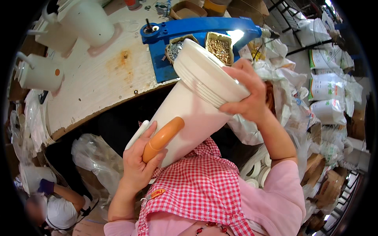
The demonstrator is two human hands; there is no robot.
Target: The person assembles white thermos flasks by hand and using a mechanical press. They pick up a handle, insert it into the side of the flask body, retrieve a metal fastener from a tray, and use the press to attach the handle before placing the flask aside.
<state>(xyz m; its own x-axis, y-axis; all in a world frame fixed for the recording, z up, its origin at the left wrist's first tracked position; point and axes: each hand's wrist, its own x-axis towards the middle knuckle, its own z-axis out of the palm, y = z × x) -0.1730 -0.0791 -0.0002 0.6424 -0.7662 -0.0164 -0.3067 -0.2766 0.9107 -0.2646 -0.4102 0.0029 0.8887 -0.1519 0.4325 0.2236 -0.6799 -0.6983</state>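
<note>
A large white plastic bucket (pixel 197 120) lies tilted across my lap, its wide ribbed rim (pixel 197 84) pointing up and away. My right hand (pixel 252 94) grips that rim on the right side, thumb below and fingers over the edge. Low on the bucket's left side, my left hand (pixel 139 161) is closed around an orange rounded grip (pixel 164 138). A white curved strip (pixel 136 135) sticks up beside the left fingers. Whether the grip is fixed to the bucket I cannot tell. The bucket's bottom is partly hidden behind my left hand and apron.
A blue machine arm (pixel 204 26) crosses the far workbench (pixel 94 90). Next to it stand a tray of brass-coloured small parts (pixel 219 49) and one of grey parts (pixel 175 49). White buckets (pixel 84 21) are at far left, bags (pixel 327 86) at right. A co-worker (pixel 61 210) is at lower left.
</note>
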